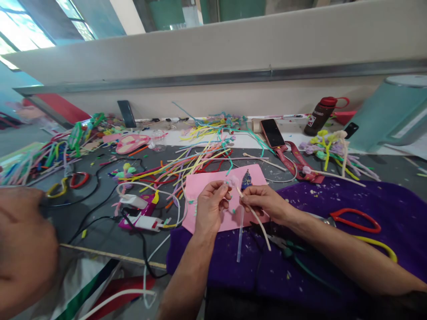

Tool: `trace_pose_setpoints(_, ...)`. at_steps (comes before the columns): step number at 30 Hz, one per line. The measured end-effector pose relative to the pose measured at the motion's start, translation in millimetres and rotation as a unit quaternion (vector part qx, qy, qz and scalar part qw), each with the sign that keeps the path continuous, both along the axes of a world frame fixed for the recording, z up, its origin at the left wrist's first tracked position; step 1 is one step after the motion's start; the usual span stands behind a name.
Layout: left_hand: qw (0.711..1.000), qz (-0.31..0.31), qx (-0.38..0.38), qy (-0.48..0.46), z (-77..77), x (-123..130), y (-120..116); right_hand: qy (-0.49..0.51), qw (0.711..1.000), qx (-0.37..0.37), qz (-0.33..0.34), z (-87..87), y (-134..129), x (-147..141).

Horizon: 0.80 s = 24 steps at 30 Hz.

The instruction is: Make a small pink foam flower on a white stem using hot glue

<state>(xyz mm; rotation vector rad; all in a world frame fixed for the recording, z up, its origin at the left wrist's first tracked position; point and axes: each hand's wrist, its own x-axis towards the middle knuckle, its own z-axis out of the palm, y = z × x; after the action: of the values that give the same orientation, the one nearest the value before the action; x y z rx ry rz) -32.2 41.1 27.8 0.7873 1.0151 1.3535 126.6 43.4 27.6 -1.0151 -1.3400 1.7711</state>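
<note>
In the middle of the head view, my right hand (262, 201) pinches a cream pipe-cleaner stem (262, 226) that curves down past the fingers. A fuzzy lilac flower (234, 181) tops this stem. My left hand (212, 204) is closed in a pinch beside the flower; what its fingertips hold is too small to make out. Below both hands lies a pink sheet (196, 182). On it, a dark blue pointed thing (247, 178) shows behind the right fingers, and a clear glue stick (240, 240) extends below them.
Pliers (283, 244) and red-and-yellow-handled scissors (355, 220) lie on purple cloth (310, 195). Loose pipe cleaners (200, 155) spread behind the sheet. A power strip (140, 218) with cables is at left, near another person's hand (26, 244). A phone (271, 132) and bottle (320, 116) stand behind.
</note>
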Motion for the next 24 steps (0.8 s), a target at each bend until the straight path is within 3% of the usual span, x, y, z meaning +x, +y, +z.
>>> trace_pose_setpoints(17,0.996,-0.062,-0.052,-0.028,-2.6,-2.6,4.0,0.030,0.998,-0.053,0.025,-0.1,-2.4,-1.1)
trace_pose_setpoints(24,0.997,-0.041,-0.058,-0.023,-1.9,-2.6,4.4,0.043,0.996,-0.074,0.023,1.5,-2.0,-0.3)
